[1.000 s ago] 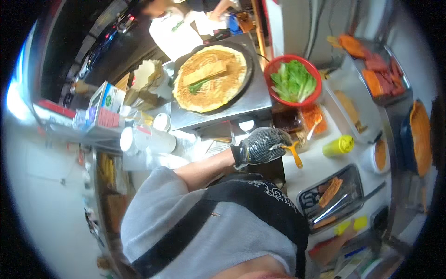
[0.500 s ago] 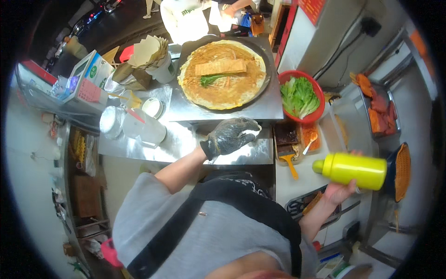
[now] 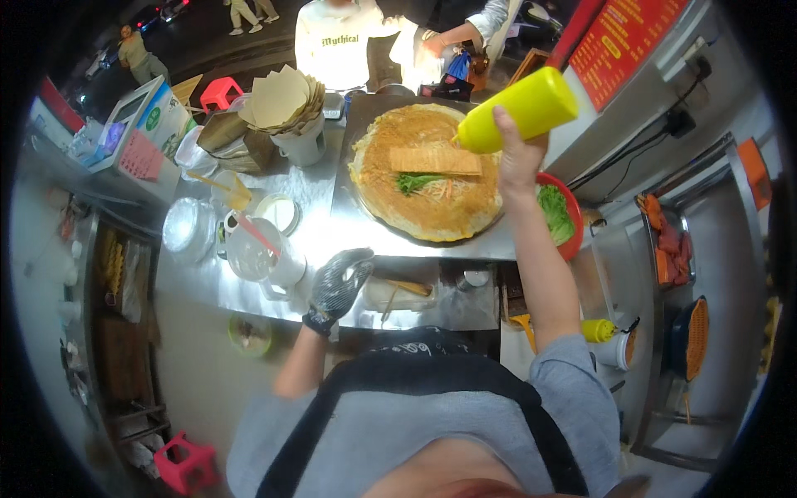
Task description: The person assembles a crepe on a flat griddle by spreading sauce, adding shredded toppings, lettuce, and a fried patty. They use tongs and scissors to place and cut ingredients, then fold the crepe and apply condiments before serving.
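My right hand point(image 3: 520, 153) is wrapped round a yellow squeeze bottle point(image 3: 531, 108), tilted with its nozzle pointing down and left over the far right part of a large round crepe point(image 3: 382, 203). The crepe lies on a round griddle, spread with orange-brown sauce. On its middle rest a rectangular crispy sheet point(image 3: 436, 162), green leaves point(image 3: 415, 183) and pale shredded vegetables point(image 3: 448, 191). My left hand point(image 3: 340, 286), in a dark patterned glove, hovers by the counter's front edge, its fingers curled in and nothing seen in them.
Right of the griddle, a red bowl of lettuce point(image 3: 556, 214) is partly behind my forearm. Left stand a bucket of paper sleeves point(image 3: 300, 143), a clear jug point(image 3: 253, 249) and a lidded tub point(image 3: 189, 226). Another yellow bottle point(image 3: 598, 330) lies lower right. People stand beyond the counter.
My right hand has swung the yellow bottle from the right side up and left over the crepe, nozzle now downward. My left hand has drawn back leftward. The view has shifted.
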A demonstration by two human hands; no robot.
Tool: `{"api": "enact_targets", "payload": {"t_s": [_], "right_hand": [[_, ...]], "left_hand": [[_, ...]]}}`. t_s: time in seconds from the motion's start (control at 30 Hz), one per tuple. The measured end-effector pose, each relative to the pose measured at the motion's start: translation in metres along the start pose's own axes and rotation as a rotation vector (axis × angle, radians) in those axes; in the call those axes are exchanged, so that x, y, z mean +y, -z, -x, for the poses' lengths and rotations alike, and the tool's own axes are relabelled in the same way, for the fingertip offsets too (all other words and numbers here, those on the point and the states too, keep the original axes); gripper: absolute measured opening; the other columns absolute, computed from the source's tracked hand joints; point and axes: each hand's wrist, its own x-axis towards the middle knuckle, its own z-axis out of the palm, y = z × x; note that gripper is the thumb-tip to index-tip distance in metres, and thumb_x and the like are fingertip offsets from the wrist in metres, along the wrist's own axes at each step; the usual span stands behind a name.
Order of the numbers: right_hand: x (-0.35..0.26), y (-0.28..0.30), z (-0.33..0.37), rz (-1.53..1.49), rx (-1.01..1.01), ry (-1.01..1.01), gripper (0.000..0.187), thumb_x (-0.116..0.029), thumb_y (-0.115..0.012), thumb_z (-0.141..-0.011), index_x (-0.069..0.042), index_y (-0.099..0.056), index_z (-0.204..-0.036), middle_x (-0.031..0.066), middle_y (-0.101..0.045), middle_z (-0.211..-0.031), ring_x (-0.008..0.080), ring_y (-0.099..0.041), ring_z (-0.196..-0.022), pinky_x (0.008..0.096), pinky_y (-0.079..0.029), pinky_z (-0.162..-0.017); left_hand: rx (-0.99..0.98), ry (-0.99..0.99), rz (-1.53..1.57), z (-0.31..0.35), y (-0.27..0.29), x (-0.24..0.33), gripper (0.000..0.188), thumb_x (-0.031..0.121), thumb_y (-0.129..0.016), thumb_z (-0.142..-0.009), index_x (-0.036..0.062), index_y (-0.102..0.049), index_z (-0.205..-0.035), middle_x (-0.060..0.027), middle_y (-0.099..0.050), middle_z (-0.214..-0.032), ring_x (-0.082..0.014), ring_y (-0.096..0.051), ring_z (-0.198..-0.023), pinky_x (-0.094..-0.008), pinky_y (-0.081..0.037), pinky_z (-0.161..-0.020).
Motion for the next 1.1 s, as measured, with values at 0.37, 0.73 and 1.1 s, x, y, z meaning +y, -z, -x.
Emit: {"api": "enact_targets", "payload": {"t_s": [0.37,0.73,1.1], "right_hand": [[0.072,-0.063,0.019,0.194,-0.036,-0.059,0.058,-0.008,-0.074,-0.074,-0.004,-0.043,-0.123,0.0074,-0.054,-0.11,0.0178,-0.055,-0.098,0.0313,-0.043,-0.088],[0.063,-0.028,0.028,0.253,-0.145,-0.221,0.046,-0.012,-0.074,-0.076,-0.002,-0.049,-0.114,0.0071,-0.058,-0.105,0.0176,-0.057,-0.095,0.0301,-0.045,-0.086],[0.063,-0.031,0.031,0.242,-0.246,-0.222,0.049,-0.012,-0.075,-0.076,-0.002,-0.048,-0.116,0.008,-0.059,-0.106,0.0173,-0.058,-0.097,0.03,-0.046,-0.086]], "left_hand": [[0.243,0.039,0.138,-0.003,0.03,-0.059,0.02,0.009,-0.067,-0.081,0.0052,-0.065,-0.101,-0.0093,-0.066,-0.097,-0.018,-0.063,-0.092,-0.0301,-0.05,-0.078],[0.202,-0.007,0.2,-0.017,0.04,-0.054,0.022,0.0,-0.062,-0.082,-0.0006,-0.063,-0.103,-0.0125,-0.065,-0.1,-0.0203,-0.061,-0.095,-0.0313,-0.047,-0.085],[0.179,-0.064,0.148,-0.012,0.039,-0.06,0.021,0.004,-0.064,-0.081,0.0009,-0.064,-0.101,-0.0138,-0.065,-0.098,-0.0241,-0.062,-0.093,-0.0338,-0.048,-0.083]]}}
